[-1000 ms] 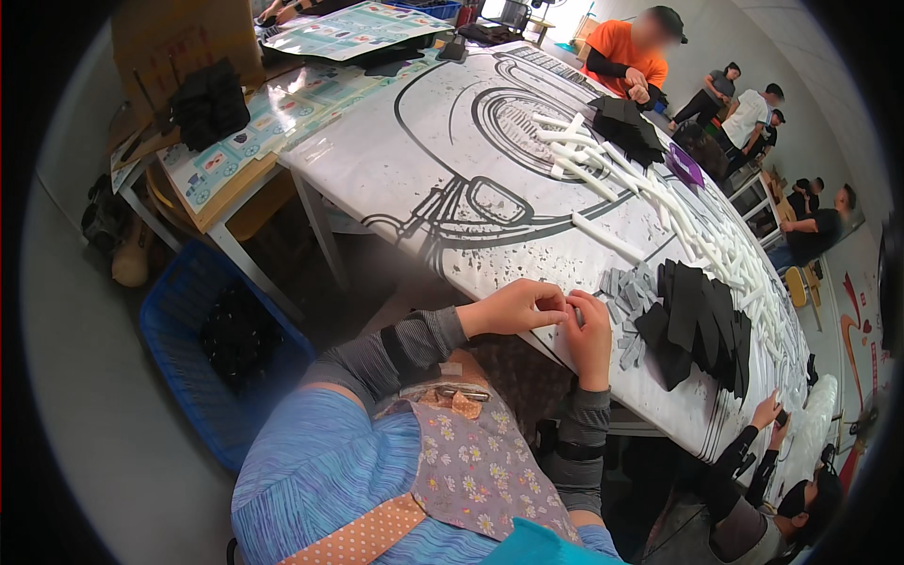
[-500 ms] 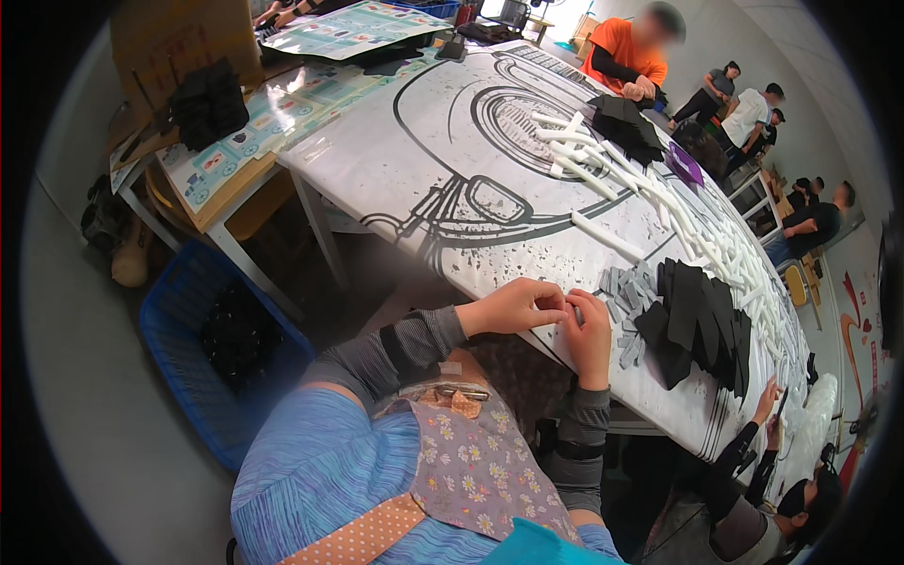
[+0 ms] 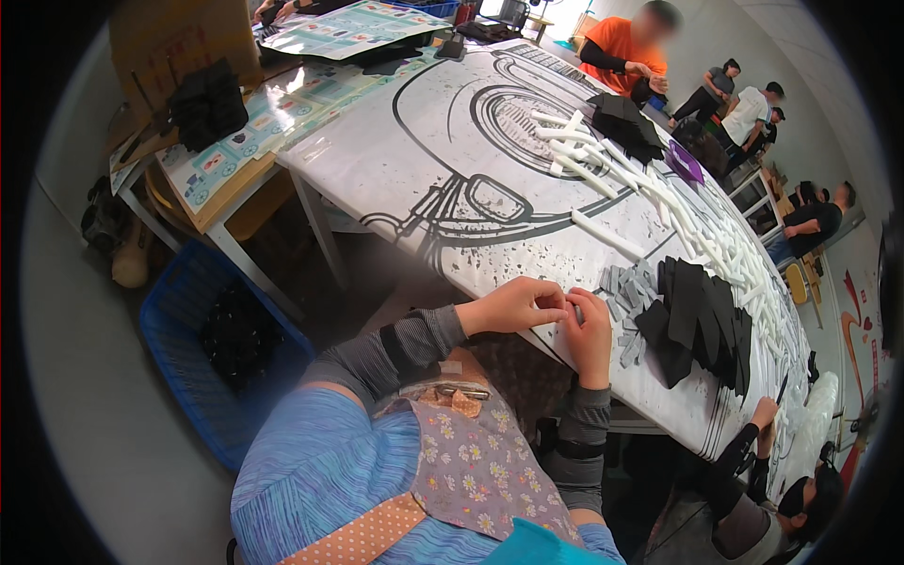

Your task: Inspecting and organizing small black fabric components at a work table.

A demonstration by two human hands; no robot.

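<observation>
Above the near edge of the table, my two hands meet at the fingertips. My left hand (image 3: 518, 306) is closed in a pinch, and what its fingertips hold is too small to make out. My right hand (image 3: 589, 341) is closed around a small grey piece (image 3: 578, 311), mostly hidden by the fingers. Just right of it lie loose small grey strips (image 3: 621, 282). Beside those, a heap of flat black fabric-like pieces (image 3: 699, 320) rests on the table. Long white rods (image 3: 697, 231) are piled beyond it.
The white table (image 3: 377, 169) bears a black line drawing. A blue basket (image 3: 179, 348) with dark contents stands on the floor at left. A co-worker in orange (image 3: 607, 42) sits across, and another person's hand (image 3: 765, 412) is at lower right. Black pieces (image 3: 626, 127) lie farther back.
My hands stay almost still, pinched together. The co-worker in orange has shifted their hands, and the person at lower right has moved theirs too.
</observation>
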